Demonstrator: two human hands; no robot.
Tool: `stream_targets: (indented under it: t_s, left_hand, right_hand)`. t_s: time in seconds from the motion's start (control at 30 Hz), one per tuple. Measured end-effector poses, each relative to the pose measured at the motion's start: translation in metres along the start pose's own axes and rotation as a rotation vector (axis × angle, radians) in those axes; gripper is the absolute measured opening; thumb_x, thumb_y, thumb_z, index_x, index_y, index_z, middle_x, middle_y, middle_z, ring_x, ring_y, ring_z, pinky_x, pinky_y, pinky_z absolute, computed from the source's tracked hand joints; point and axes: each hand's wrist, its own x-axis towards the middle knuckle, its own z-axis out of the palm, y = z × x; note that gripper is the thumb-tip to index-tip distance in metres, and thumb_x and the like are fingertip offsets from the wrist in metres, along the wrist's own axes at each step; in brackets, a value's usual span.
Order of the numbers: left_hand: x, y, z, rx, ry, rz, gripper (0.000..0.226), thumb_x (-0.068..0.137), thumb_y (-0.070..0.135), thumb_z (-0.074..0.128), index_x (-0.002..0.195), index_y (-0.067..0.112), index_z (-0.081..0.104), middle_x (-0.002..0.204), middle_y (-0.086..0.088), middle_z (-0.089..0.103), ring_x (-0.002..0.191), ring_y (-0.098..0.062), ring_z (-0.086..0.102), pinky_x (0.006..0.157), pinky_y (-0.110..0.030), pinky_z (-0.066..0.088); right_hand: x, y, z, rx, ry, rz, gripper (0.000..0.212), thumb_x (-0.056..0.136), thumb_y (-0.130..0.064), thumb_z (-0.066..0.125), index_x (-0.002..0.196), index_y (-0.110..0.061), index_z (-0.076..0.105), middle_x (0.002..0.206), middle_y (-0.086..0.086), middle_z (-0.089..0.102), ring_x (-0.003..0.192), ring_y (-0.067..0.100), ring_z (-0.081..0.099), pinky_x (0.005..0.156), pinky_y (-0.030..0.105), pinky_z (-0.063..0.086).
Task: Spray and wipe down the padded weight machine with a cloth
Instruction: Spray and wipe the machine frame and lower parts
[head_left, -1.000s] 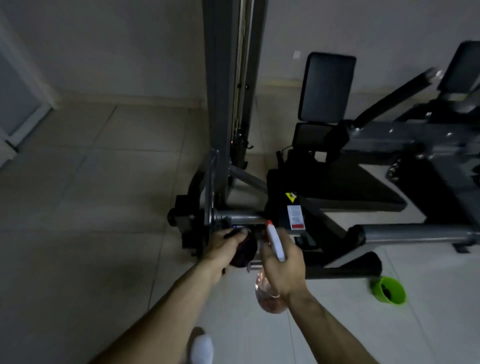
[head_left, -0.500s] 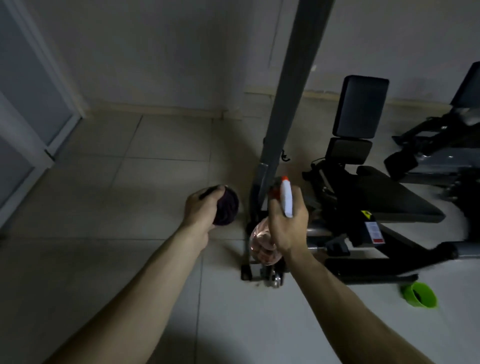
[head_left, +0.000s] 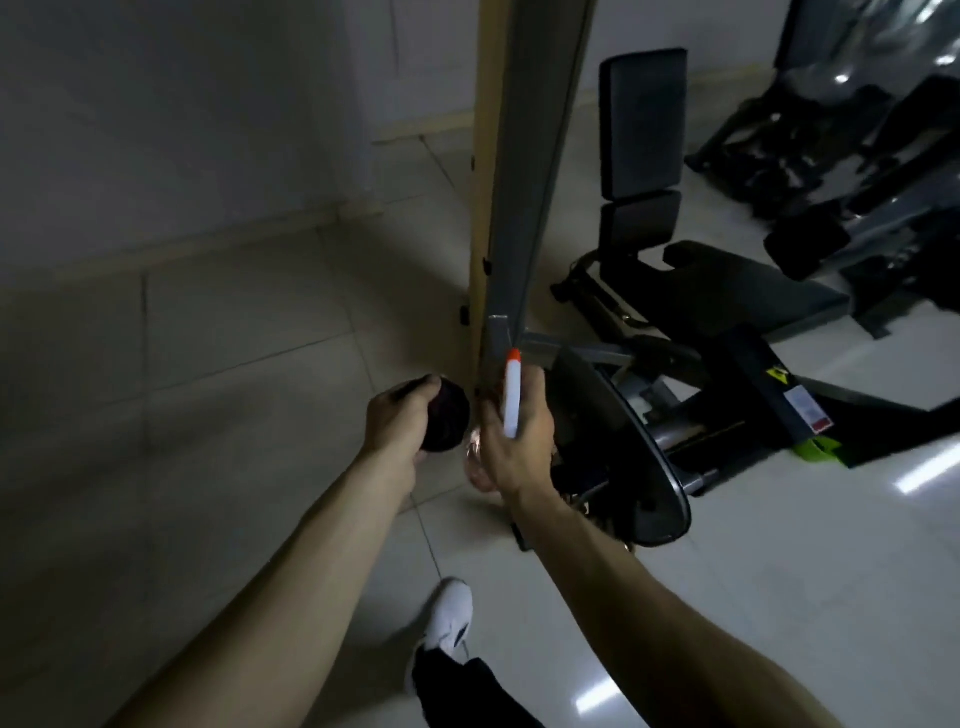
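Hands have drawn closer: left hand (head_left: 397, 423) grips the balled cloth (head_left: 448, 422), right hand (head_left: 517, 447) grips the spray bottle (head_left: 511, 405) of pinkish liquid.

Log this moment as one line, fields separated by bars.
left hand: grips cloth | right hand: grips spray bottle | both beside upright post | seat pad: untouched

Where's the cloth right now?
Head view, lower centre: the dark cloth is balled in the left hand, just left of the spray bottle in the right hand.
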Motion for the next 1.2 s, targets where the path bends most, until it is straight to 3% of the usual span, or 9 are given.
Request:
stream_targets:
  t_s: [0.13, 0.27, 0.4, 0.5, 0.7, 0.83, 0.97, 1.07, 1.2]
  left_hand:
    - [0.051, 0.035, 0.031, 0.121, -0.113, -0.012, 0.011, 0.091, 0.033, 0.074, 0.082, 0.031, 0.068, 0.095, 0.001, 0.069, 0.103, -0.027, 0.066, 0.096, -0.047, 0.057]
    - [0.083, 0.052, 0.063, 0.243, -0.265, -0.012, 0.005, 0.091, 0.033, 0.073, 0.094, 0.028, 0.075, 0.100, 0.002, 0.072, 0.101, -0.025, 0.067, 0.095, -0.047, 0.057]
    - [0.107, 0.050, 0.092, 0.387, -0.439, -0.025, 0.006, 0.093, 0.030, 0.072, 0.100, 0.030, 0.072, 0.107, -0.003, 0.072, 0.099, -0.024, 0.069, 0.085, -0.039, 0.059]
    - [0.122, 0.036, 0.109, 0.523, -0.609, -0.057, 0.007, 0.095, 0.028, 0.070, 0.102, 0.028, 0.071, 0.108, -0.004, 0.072, 0.098, -0.024, 0.069, 0.084, -0.039, 0.059]
    - [0.148, 0.007, 0.111, 0.730, -0.856, -0.093, 0.006, 0.096, 0.025, 0.069, 0.100, 0.023, 0.072, 0.101, -0.007, 0.072, 0.095, -0.027, 0.069, 0.085, -0.042, 0.059]
    - [0.168, -0.005, 0.101, 0.799, -0.926, -0.117, 0.001, 0.095, 0.025, 0.070, 0.094, 0.024, 0.071, 0.105, -0.008, 0.073, 0.100, -0.029, 0.070, 0.096, -0.047, 0.057]
    - [0.179, -0.020, 0.092, 0.874, -0.949, -0.096, 0.005, 0.095, 0.024, 0.071, 0.100, 0.024, 0.073, 0.104, -0.006, 0.074, 0.100, -0.028, 0.070, 0.098, -0.048, 0.057]
    - [0.184, -0.030, 0.089, 0.912, -0.969, -0.081, 0.013, 0.095, 0.024, 0.071, 0.107, 0.021, 0.074, 0.101, -0.004, 0.073, 0.099, -0.026, 0.069, 0.098, -0.048, 0.057]
    - [0.197, -0.038, 0.089, 0.910, -0.989, -0.061, 0.016, 0.095, 0.027, 0.070, 0.109, 0.022, 0.075, 0.102, -0.003, 0.073, 0.100, -0.025, 0.069, 0.097, -0.048, 0.057]
  right_hand:
    - [0.041, 0.012, 0.018, 0.008, 0.119, 0.081, 0.024, 0.098, -0.028, 0.065, 0.114, -0.035, 0.048, 0.099, -0.010, 0.061, 0.089, 0.014, 0.066, 0.079, 0.052, 0.060]
    - [0.058, 0.018, 0.022, -0.015, 0.296, 0.167, 0.035, 0.098, -0.022, 0.067, 0.117, -0.042, 0.045, 0.105, -0.019, 0.058, 0.095, 0.001, 0.061, 0.080, 0.028, 0.056]
    - [0.059, 0.031, 0.034, -0.022, 0.473, 0.272, 0.038, 0.098, -0.028, 0.067, 0.130, -0.031, 0.047, 0.113, -0.015, 0.059, 0.102, 0.003, 0.062, 0.088, 0.030, 0.057]
    - [0.049, 0.044, 0.051, -0.030, 0.674, 0.383, 0.041, 0.095, -0.045, 0.060, 0.132, -0.030, 0.049, 0.116, -0.010, 0.061, 0.104, 0.006, 0.063, 0.090, 0.035, 0.058]
    - [0.010, 0.058, 0.109, -0.063, 0.992, 0.566, 0.024, 0.095, -0.050, 0.053, 0.111, -0.032, 0.055, 0.100, -0.007, 0.061, 0.089, 0.013, 0.064, 0.080, 0.042, 0.058]
    - [-0.021, 0.071, 0.156, -0.040, 1.150, 0.745, 0.007, 0.101, -0.044, 0.059, 0.099, -0.042, 0.052, 0.087, -0.006, 0.063, 0.076, 0.018, 0.069, 0.069, 0.048, 0.060]
    - [-0.035, 0.081, 0.185, 0.059, 1.270, 0.867, 0.015, 0.101, -0.034, 0.062, 0.088, -0.029, 0.055, 0.075, -0.004, 0.063, 0.064, 0.020, 0.068, 0.062, 0.051, 0.060]
    - [-0.034, 0.093, 0.194, 0.066, 1.308, 0.921, 0.020, 0.097, -0.044, 0.058, 0.081, -0.032, 0.055, 0.077, -0.010, 0.063, 0.062, 0.018, 0.066, 0.061, 0.050, 0.060]
    - [-0.028, 0.111, 0.197, 0.058, 1.335, 0.971, 0.030, 0.094, -0.054, 0.054, 0.076, -0.031, 0.057, 0.071, -0.004, 0.065, 0.063, 0.016, 0.068, 0.062, 0.049, 0.061]
